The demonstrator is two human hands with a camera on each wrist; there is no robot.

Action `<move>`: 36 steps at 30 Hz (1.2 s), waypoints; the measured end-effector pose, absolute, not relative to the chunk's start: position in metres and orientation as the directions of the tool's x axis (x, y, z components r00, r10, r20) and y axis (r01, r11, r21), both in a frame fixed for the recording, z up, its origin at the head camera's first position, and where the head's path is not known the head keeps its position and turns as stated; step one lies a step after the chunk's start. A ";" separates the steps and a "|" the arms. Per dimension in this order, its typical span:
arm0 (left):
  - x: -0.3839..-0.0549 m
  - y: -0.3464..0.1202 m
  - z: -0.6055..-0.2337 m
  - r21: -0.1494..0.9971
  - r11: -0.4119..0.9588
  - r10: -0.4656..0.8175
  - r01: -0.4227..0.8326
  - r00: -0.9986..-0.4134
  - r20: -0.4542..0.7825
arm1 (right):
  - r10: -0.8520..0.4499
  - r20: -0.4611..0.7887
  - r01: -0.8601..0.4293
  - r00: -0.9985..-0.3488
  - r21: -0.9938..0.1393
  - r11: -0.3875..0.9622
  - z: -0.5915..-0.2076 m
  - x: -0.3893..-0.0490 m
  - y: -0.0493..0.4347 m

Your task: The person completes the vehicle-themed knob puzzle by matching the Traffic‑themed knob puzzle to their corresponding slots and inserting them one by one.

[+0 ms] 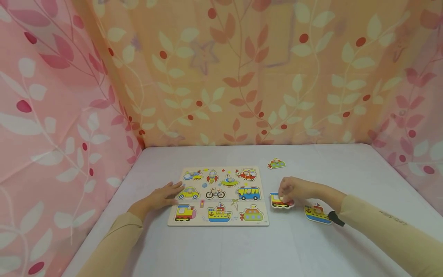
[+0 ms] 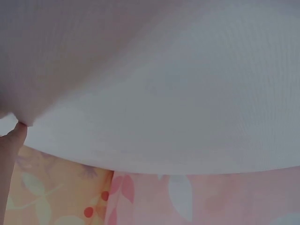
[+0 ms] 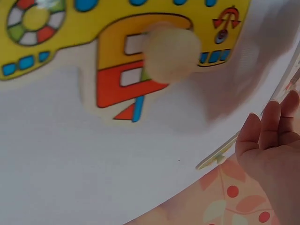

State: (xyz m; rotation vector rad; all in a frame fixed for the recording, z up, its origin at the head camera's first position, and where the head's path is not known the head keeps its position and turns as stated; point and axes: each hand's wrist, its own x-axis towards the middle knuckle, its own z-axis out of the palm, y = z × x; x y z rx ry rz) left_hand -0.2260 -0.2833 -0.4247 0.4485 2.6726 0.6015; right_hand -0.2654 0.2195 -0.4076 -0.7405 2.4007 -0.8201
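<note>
A wooden peg puzzle board (image 1: 176,224) lies on the table, with vehicle pictures in rows. My left hand (image 1: 165,195) rests at the board's left edge beside the car, fingers extended; in the left wrist view only a finger (image 2: 15,138) shows. Just off the board's right side, my right hand (image 1: 292,188) pinches a train puzzle piece (image 1: 275,199) from above, its fingers covering part of it. Under the right wrist lies a ship puzzle piece (image 1: 313,214), seen close up with its round knob (image 3: 171,54) in the right wrist view. There, the right hand (image 3: 274,136) appears at the right.
A submarine puzzle piece (image 1: 277,164) lies beyond the right hand, past the board's upper right corner. Patterned curtains (image 1: 221,77) enclose the white table (image 1: 235,254) at the back and sides. A dark strap (image 1: 335,218) hangs at the right wrist.
</note>
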 end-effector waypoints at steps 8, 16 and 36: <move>-0.226 -0.285 -0.426 0.443 0.868 0.372 0.225 -0.886 -0.278 | -0.652 -0.236 -0.367 -0.721 -0.668 0.647 -0.402 -0.271 0.197; -0.224 -0.285 -0.427 0.443 0.870 0.363 0.215 -0.888 -0.282 | -0.696 -0.194 -0.401 -0.691 -0.698 0.593 -0.403 -0.271 0.171; -0.221 -0.283 -0.424 0.431 0.875 0.354 0.220 -0.898 -0.261 | -0.777 -0.165 -0.462 -0.608 -0.722 0.515 -0.400 -0.265 0.100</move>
